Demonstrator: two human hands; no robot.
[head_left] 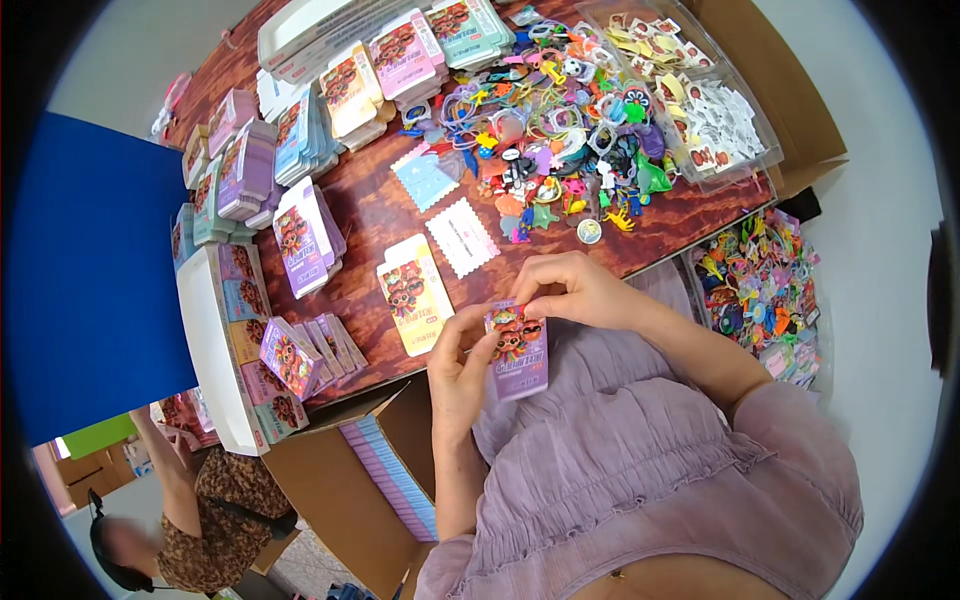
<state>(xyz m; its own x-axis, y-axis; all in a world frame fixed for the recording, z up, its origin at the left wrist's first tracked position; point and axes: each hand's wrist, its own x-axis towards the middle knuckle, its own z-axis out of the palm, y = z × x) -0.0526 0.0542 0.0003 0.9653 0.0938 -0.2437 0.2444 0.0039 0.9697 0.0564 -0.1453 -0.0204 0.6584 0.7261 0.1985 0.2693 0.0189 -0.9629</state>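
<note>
My left hand (458,368) grips the left side of a small purple printed packet (518,352), held upright over my lap. My right hand (572,288) pinches the packet's top edge. Just ahead on the dark wooden table (375,215) lies a yellow packet stack (413,292). Beyond it sit a pink card (462,236) and a blue card (424,178), both with scalloped edges. A heap of small colourful trinkets (560,130) spreads across the far middle of the table.
Stacks of purple, yellow and green packets (300,235) line the table's left and back. A white tray (215,350) holds more packets at left. An open cardboard box (375,480) of purple packets stands below. A clear bin of trinkets (765,290) sits right. Another person (190,520) is lower left.
</note>
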